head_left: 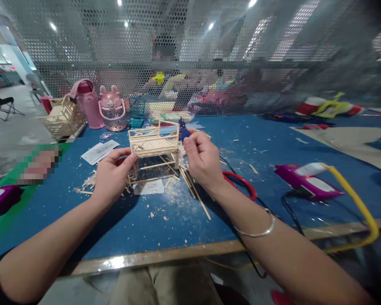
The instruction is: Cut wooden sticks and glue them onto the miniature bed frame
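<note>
A small model bed point(154, 144) built of thin wooden sticks stands on the blue table point(165, 220), with rails above and a lower frame beneath. My left hand point(112, 174) pinches its left end with thumb and fingers. My right hand point(202, 161) is closed at its right end, fingertips pressed together by the corner post. A silver bangle point(257, 231) sits on my right wrist. Loose wooden sticks point(193, 190) and shavings lie under and beside the model.
A purple glue gun point(307, 182) with a yellow cord lies at the right, red-handled cutters point(241, 184) by my right wrist. Pink jug point(89, 103), pink fan point(112, 110), another stick model point(63, 116) and paper slips point(100, 151) stand at the back left. People sit behind the mesh screen point(209, 51).
</note>
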Motion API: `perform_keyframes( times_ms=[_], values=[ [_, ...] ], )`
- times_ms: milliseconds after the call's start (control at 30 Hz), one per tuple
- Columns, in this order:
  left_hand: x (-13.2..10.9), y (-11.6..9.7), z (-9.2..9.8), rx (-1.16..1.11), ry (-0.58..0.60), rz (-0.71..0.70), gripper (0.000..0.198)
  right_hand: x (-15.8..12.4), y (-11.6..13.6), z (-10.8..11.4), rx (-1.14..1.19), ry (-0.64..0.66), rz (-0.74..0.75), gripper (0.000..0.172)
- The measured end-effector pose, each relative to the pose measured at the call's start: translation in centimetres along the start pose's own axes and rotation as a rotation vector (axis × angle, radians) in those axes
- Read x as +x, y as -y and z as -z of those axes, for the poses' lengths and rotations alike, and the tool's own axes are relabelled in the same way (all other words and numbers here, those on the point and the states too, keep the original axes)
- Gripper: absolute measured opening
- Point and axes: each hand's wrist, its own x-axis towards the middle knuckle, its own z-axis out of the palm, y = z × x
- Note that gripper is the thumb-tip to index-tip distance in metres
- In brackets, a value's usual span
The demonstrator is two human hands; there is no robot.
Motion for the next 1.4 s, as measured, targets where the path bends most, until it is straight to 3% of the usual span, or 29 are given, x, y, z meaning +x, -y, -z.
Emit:
perform_keyframes(
  times_ms=[133,233,300,400,533,633,900,1000,1233,1400],
  values=[
    [-0.1,0.0,-0.1,0.047,0.005,-0.019,0.028,0.1,-0.4,0.1,-0.003,0.059,-0.032,0.036],
    [-0.1,0.5,-0.1,0.13,0.008,-0.068,0.026,-0.4,0.0,0.0,-0.011,0.026,-0.012,0.02],
    [-0.1,0.9,-0.2,0.173,0.027,-0.078,0.026,-0.8,0.2,-0.4,-0.009,0.072,0.031,0.01],
    [-0.1,1.3,-0.4,0.173,0.1,-0.059,0.026,-1.2,0.3,-1.0,0.019,0.127,0.055,0.008],
    [0.0,0.8,-0.6,0.151,0.17,0.066,0.021,-1.0,0.0,-0.9,-0.041,-0.017,0.126,0.021],
    [0.0,0.1,-0.5,0.106,0.108,0.141,0.019,-0.7,-0.1,-0.3,-0.098,-0.098,0.172,0.025],
    [-0.9,-0.2,-0.7,-0.169,0.069,0.134,0.023,-1.4,1.6,-0.2,0.022,0.142,0.285,0.03],
    [-1.0,-0.2,-0.9,-0.221,0.128,0.124,0.029,-1.5,1.9,-0.4,0.049,0.129,0.271,0.019],
    [-1.4,-0.5,-0.9,-0.121,0.216,0.089,0.018,-1.4,2.1,-0.4,0.05,0.193,0.333,0.009],
    [-2.2,-1.2,-1.1,-0.133,0.202,0.082,0.018,-1.7,2.6,0.0,-0.074,0.107,0.4,0.025]
  ],
)
